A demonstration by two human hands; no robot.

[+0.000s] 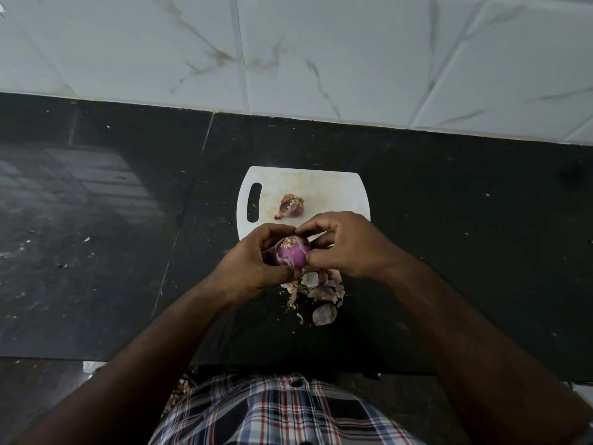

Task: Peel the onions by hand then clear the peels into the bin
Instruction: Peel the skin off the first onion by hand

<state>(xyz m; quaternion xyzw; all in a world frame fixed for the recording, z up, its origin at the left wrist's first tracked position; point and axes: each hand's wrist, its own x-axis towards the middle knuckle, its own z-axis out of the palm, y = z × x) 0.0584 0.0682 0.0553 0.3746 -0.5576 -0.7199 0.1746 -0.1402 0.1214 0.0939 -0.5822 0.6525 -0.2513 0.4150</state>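
Black counter [449, 220]: hands [308, 252] seemingly peeling onion [292, 255].

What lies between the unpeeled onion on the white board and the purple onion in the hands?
Head view: only bare white cutting board separates the unpeeled onion from the hand-held purple onion.

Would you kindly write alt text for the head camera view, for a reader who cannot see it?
Both hands, left hand and right hand, hold a mostly peeled purple onion above a dark countertop. Behind them an unpeeled onion lies on a white cutting board; a pile of peels sits below the hands.
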